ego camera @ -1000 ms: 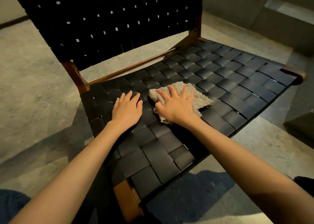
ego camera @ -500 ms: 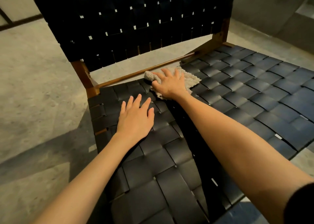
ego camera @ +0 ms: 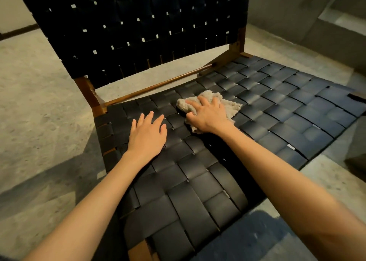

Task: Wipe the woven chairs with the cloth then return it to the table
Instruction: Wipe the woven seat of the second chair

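A woven chair [ego camera: 277, 110] with black straps and a brown wooden frame fills the view, its backrest rising at the top. A beige fluffy cloth [ego camera: 230, 106] lies bunched on the seat near the back rail. My right hand [ego camera: 208, 116] presses flat on the cloth with fingers spread, covering most of it. My left hand [ego camera: 147, 134] rests flat on the bare seat straps just left of the cloth, fingers straight and holding nothing.
Grey stone floor [ego camera: 39, 112] surrounds the chair. A low concrete step or ledge [ego camera: 336, 28] runs along the upper right. A dark object [ego camera: 356, 161] sits at the right edge beside the seat.
My right hand has drawn the cloth back from the seat's back rail towards the middle of the seat. My left hand stays flat on the straps.
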Tool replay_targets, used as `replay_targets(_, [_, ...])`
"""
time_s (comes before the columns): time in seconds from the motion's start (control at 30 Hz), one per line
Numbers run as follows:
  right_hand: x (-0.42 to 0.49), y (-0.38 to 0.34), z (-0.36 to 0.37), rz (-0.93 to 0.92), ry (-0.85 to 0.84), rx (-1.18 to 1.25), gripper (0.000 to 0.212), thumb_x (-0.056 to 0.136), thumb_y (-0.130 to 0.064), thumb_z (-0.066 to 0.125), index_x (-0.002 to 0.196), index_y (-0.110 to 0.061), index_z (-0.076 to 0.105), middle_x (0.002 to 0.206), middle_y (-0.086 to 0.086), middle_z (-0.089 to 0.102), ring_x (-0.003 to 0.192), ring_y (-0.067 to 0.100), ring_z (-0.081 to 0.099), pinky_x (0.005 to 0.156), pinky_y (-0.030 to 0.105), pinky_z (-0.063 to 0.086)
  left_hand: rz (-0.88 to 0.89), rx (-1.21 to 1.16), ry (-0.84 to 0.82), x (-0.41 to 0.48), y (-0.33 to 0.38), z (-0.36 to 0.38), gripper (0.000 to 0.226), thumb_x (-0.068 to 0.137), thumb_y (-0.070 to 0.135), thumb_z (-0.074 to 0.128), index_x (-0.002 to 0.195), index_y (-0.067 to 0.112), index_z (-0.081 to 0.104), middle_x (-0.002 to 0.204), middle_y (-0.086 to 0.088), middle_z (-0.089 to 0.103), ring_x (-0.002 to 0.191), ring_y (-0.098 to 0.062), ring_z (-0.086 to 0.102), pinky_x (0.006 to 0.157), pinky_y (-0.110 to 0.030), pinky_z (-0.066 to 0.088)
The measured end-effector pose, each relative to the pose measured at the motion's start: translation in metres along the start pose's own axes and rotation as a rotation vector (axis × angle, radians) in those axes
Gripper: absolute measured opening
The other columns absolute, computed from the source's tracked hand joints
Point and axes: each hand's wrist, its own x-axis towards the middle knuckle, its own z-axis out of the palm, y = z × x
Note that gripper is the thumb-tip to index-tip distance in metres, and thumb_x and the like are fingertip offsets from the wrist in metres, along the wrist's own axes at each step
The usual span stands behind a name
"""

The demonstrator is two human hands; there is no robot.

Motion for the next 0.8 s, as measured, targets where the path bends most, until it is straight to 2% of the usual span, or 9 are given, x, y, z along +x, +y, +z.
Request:
replay_targets(0.1, [-0.051, 0.024, -0.012, 0.089, -0.013, 0.001, 0.053, 0.092, -0.048, 0.029, 0.145, -0.045, 0.026, 0.156, -0.001, 0.022, 0.139, 0.041, 0.013, 0.111, 0.052, 0.017, -0.025, -0.050, -0.034, 0.000, 0.014, -0.001, 0.045, 0.103, 0.032, 0.027, 0.147, 0.025, 0.032, 0.156, -0.007, 0.022, 0.145, -0.031, 0.011, 0.117, -0.048, 0.006])
replay_targets(0.17, [-0.083, 0.036, -0.020, 0.154, 0.019, 0.005, 0.053, 0.091, -0.049, 0.031, 0.144, -0.046, 0.028, 0.156, -0.002, 0.022, 0.140, 0.040, 0.011, 0.112, 0.053, 0.014, -0.039, -0.079, -0.072, 0.002, 0.031, -0.001, 0.046, 0.102, 0.033, 0.029, 0.147, 0.026, 0.031, 0.157, -0.008, 0.018, 0.145, -0.036, 0.006, 0.116, -0.051, 0.002])
replay_targets(0.27, [-0.120, 0.052, -0.027, 0.261, 0.050, -0.035, 0.053, 0.090, -0.050, 0.031, 0.144, -0.046, 0.027, 0.156, -0.002, 0.021, 0.141, 0.041, 0.007, 0.112, 0.056, 0.011, -0.008, -0.066, -0.107, 0.006, 0.057, 0.004, 0.048, 0.102, 0.036, 0.028, 0.148, 0.026, 0.026, 0.158, -0.012, 0.014, 0.145, -0.035, -0.001, 0.114, -0.053, -0.006])
replay_targets(0.4, [-0.129, 0.058, -0.027, 0.444, 0.092, -0.018, 0.055, 0.091, -0.052, 0.029, 0.145, -0.043, 0.023, 0.159, 0.003, 0.010, 0.140, 0.050, -0.007, 0.108, 0.065, -0.008, 0.085, -0.139, -0.163, 0.015, 0.081, 0.007, 0.051, 0.102, 0.037, 0.028, 0.150, 0.026, 0.020, 0.158, -0.014, 0.010, 0.145, -0.035, 0.001, 0.116, -0.048, 0.001])
replay_targets(0.47, [-0.114, 0.057, -0.027, 0.501, 0.077, -0.028, 0.058, 0.092, -0.053, 0.027, 0.147, -0.039, 0.019, 0.160, 0.008, 0.004, 0.138, 0.054, -0.011, 0.103, 0.070, -0.011, 0.111, -0.157, -0.177, 0.021, 0.087, 0.009, 0.052, 0.102, 0.038, 0.027, 0.151, 0.026, 0.018, 0.158, -0.013, 0.008, 0.145, -0.034, 0.000, 0.117, -0.046, 0.002])
replay_targets(0.6, [-0.072, 0.065, -0.026, 0.401, 0.032, -0.043, 0.061, 0.090, -0.057, 0.025, 0.149, -0.041, 0.014, 0.160, 0.007, 0.000, 0.138, 0.054, -0.012, 0.104, 0.070, -0.013, 0.089, -0.126, -0.185, 0.032, 0.078, 0.015, 0.054, 0.100, 0.047, 0.023, 0.151, 0.030, 0.017, 0.159, -0.010, 0.007, 0.146, -0.032, -0.001, 0.116, -0.046, -0.001])
replay_targets(0.8, [-0.004, 0.063, -0.008, 0.174, 0.058, -0.035, 0.057, 0.091, -0.057, 0.027, 0.146, -0.046, 0.018, 0.160, 0.000, 0.009, 0.142, 0.047, -0.005, 0.110, 0.065, -0.003, 0.080, -0.066, -0.123, 0.053, 0.055, 0.024, 0.055, 0.099, 0.052, 0.019, 0.150, 0.033, 0.015, 0.160, -0.005, 0.005, 0.146, -0.027, -0.003, 0.116, -0.045, -0.003])
